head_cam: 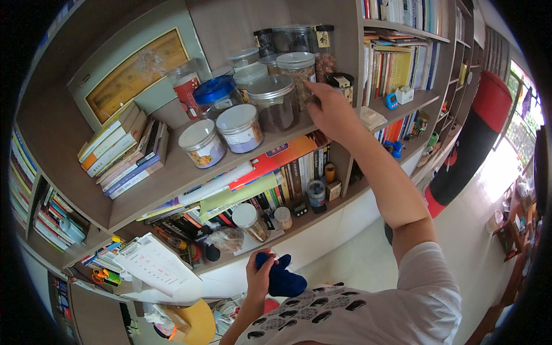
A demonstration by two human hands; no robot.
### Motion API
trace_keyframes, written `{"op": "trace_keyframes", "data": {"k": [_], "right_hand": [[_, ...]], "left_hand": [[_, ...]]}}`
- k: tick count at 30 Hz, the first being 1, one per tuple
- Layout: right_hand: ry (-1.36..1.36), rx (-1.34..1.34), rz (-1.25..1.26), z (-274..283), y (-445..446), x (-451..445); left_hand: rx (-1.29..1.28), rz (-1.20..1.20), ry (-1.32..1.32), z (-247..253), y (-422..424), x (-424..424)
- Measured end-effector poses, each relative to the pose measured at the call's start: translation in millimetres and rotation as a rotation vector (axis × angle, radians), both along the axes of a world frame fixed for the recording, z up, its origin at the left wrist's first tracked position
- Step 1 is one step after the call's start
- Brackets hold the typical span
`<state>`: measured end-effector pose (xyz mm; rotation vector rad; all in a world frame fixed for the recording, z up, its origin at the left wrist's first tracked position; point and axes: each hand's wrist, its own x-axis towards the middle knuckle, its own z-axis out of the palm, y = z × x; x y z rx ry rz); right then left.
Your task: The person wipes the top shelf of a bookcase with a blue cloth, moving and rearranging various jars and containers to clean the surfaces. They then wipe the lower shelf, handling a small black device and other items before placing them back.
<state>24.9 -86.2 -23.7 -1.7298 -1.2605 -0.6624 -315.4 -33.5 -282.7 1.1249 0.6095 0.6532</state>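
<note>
My right hand (pixel 332 110) reaches to the shelf in front of a tall clear jar (pixel 296 71) with a pale lid. Its fingers are apart at the jar's side; whether they touch it I cannot tell. Just left stands a wide, clear jar with a silvery lid (pixel 272 103). A small jar with a black lid (pixel 343 82) is partly hidden behind the hand. Low before my body, my left hand (pixel 258 274) holds a dark blue cloth (pixel 284 278), bunched up.
More jars line the shelf, among them a blue-lidded jar (pixel 217 95) and two labelled tubs (pixel 239 128), (pixel 202 144) near its front edge. Stacked books (pixel 129 151) lie left. The lower shelf holds books, a jar (pixel 250 222) and a clipboard (pixel 155 263). A red-and-black punching bag (pixel 468 138) stands right.
</note>
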Motion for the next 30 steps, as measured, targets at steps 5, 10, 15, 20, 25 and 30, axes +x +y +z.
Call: {"op": "trace_keyframes", "data": {"k": [5, 10, 15, 20, 25, 30], "right_hand": [[0.057, -0.059, -0.050, 4.6, 10.6, -1.3], [0.015, -0.056, -0.031, 2.6, 11.2, 1.3], [-0.066, -0.016, -0.060, 1.5, 16.2, 2.3], [-0.066, 0.014, 0.004, 3.3, 10.2, -6.3], [-0.067, 0.071, 0.030, -20.2, 14.1, -29.9], [-0.023, 0.254, 0.088, -35.0, 16.7, -34.0]], "left_hand": [[-0.040, 0.061, -0.031, -7.8, 1.0, -14.6], [-0.065, 0.067, -0.032, -9.0, 0.3, -16.8], [-0.018, 0.038, -0.011, -7.8, -1.3, -6.5], [0.014, 0.040, -0.004, -1.5, -6.9, -1.1], [0.015, 0.046, -0.013, -3.8, -7.3, -4.2], [0.047, 0.072, 0.011, -4.5, -6.8, -9.0]]}}
